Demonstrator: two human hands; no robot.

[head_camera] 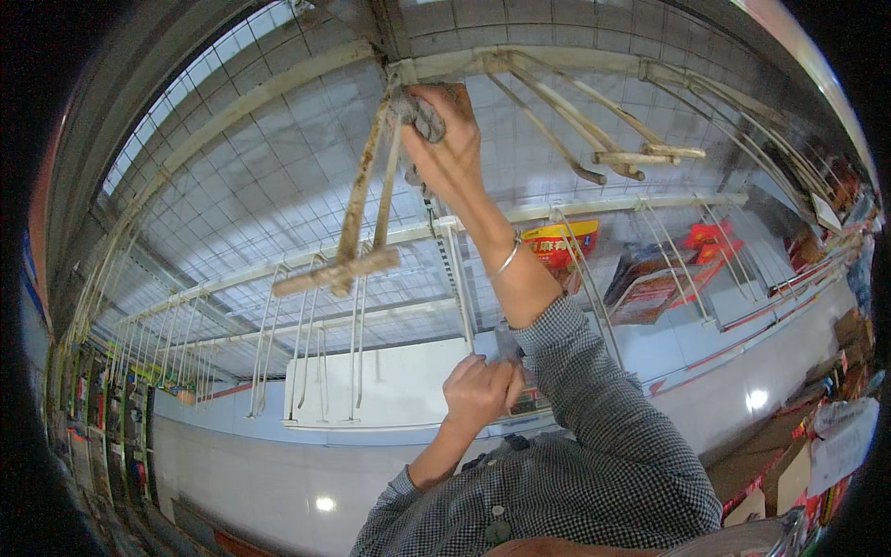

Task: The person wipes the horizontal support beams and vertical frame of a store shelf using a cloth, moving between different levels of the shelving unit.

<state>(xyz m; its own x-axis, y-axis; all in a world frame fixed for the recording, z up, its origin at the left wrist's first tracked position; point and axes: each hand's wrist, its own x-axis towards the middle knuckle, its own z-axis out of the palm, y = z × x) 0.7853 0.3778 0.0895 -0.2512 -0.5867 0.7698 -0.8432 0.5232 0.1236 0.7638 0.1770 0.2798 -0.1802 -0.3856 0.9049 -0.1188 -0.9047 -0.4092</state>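
Note:
My right hand (449, 139) reaches up and grips a grey cloth (418, 115). It presses the cloth against the top of a rusty, cream-painted display hook (362, 188), where the hook meets the rail (557, 61). The hook's crossbar end (337, 273) points towards me. Lower down, my left hand (484, 386) has curled fingers beside the tip of a white display hook (459, 292). Whether the fingers close around that tip is hidden. A wire grid panel (264, 160) backs the hooks.
More stained hooks (578, 118) jut out at upper right. Rows of white hooks (306, 327) hang at left, above a white board (390, 383). Red and yellow packets (564, 244) hang at right. Cardboard boxes (766, 480) stand at lower right, near the tiled floor (278, 473).

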